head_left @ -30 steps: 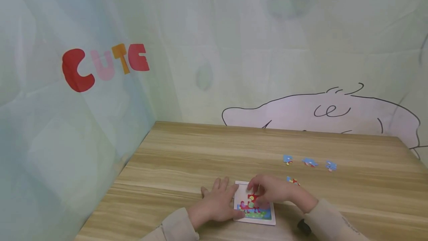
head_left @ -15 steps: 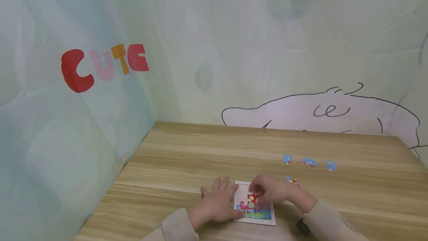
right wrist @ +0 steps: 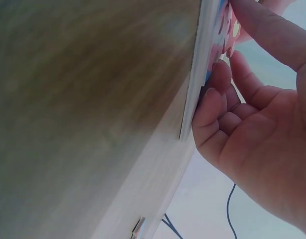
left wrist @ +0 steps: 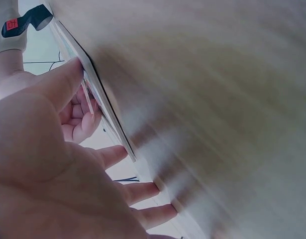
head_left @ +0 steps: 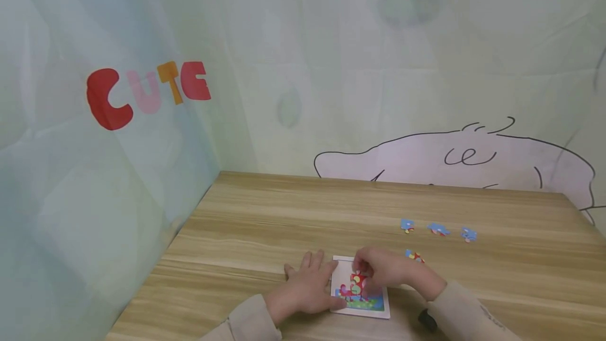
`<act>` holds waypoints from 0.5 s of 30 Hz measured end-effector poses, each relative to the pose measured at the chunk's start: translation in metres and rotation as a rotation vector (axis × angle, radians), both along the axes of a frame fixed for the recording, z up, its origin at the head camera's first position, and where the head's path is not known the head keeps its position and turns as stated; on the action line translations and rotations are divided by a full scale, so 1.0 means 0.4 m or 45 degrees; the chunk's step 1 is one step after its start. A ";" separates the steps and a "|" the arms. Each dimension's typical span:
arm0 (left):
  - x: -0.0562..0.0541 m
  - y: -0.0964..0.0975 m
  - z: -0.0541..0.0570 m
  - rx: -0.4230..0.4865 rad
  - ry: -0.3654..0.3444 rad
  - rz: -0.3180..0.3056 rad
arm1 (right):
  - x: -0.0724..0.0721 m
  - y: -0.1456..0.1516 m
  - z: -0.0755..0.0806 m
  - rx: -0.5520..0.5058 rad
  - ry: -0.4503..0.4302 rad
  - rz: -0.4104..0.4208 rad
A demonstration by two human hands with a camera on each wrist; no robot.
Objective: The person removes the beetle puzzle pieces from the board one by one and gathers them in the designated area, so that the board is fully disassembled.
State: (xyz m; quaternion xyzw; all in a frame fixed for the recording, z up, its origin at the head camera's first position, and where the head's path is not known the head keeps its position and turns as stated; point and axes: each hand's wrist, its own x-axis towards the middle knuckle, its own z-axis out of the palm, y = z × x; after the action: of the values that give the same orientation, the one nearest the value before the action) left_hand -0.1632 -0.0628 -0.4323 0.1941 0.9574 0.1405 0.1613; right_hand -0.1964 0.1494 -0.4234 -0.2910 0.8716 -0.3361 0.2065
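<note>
A white-framed puzzle board (head_left: 342, 273) lies on the table, its lower part filled with blue, green and red pieces. My left hand (head_left: 309, 286) is spread along the board's left side, thumb over the lower left corner and a fingertip at the upper left edge. Over the board's right half, my right hand (head_left: 384, 267) pinches a red puzzle piece (head_left: 358, 281) with yellow spots between thumb and finger. In the left wrist view that puzzle piece (left wrist: 87, 97) stands tilted against the board. The right hand's other fingers are curled and hide part of the picture.
Beyond the right hand lie several loose puzzle pieces: a blue one (head_left: 407, 226), another blue one (head_left: 438, 229), a third (head_left: 468, 234) and a red-yellow one (head_left: 414, 256). A black wrist device (head_left: 427, 320) sits by the right sleeve. Printed cloth walls (head_left: 265, 67) border the wooden table (head_left: 246, 236).
The right hand has shifted very slightly to the right, and the red puzzle piece it holds has tilted a little. The left hand has stayed in place.
</note>
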 end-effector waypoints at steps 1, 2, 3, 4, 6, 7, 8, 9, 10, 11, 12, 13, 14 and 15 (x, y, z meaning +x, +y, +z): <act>0.000 0.000 0.001 -0.003 0.001 0.000 | 0.000 0.000 0.000 0.003 -0.002 0.000; 0.001 0.001 0.002 -0.004 0.001 0.000 | 0.000 0.000 0.001 0.003 -0.004 -0.001; 0.001 0.001 0.003 -0.006 0.001 -0.001 | 0.000 0.000 0.000 0.005 -0.005 -0.001; 0.002 0.001 0.004 -0.009 0.002 -0.001 | 0.000 0.000 0.000 0.008 -0.006 -0.003; 0.002 0.001 0.006 -0.015 0.002 -0.004 | 0.000 0.000 0.000 0.010 -0.009 -0.004; 0.002 0.001 0.007 -0.017 0.001 -0.004 | 0.001 0.000 0.001 0.008 -0.012 -0.004; 0.002 0.001 0.007 -0.016 -0.001 -0.004 | 0.001 0.000 0.001 0.004 -0.017 -0.003; 0.002 0.001 0.007 -0.016 -0.002 -0.005 | 0.001 0.000 0.001 0.003 -0.019 -0.003; 0.002 0.001 0.007 -0.015 -0.002 -0.005 | 0.001 0.000 0.001 0.001 -0.021 -0.003; 0.002 0.001 0.007 -0.014 -0.002 -0.006 | 0.001 0.000 0.001 0.001 -0.021 -0.004; 0.002 0.001 0.007 -0.013 -0.001 -0.006 | 0.000 0.000 0.001 -0.001 -0.024 -0.005; 0.002 0.001 0.006 -0.011 -0.001 -0.006 | 0.000 0.000 0.001 -0.001 -0.023 -0.006; 0.002 0.001 0.006 -0.009 0.000 -0.006 | 0.000 0.000 0.001 -0.001 -0.023 -0.008; 0.002 0.001 0.007 -0.007 0.001 -0.006 | 0.000 0.000 0.001 -0.001 -0.025 -0.010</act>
State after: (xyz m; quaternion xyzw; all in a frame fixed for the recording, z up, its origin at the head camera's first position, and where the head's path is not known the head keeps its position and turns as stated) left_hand -0.1622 -0.0623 -0.4297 0.1960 0.9574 0.1373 0.1617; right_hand -0.1966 0.1493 -0.4230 -0.2843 0.8706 -0.3402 0.2134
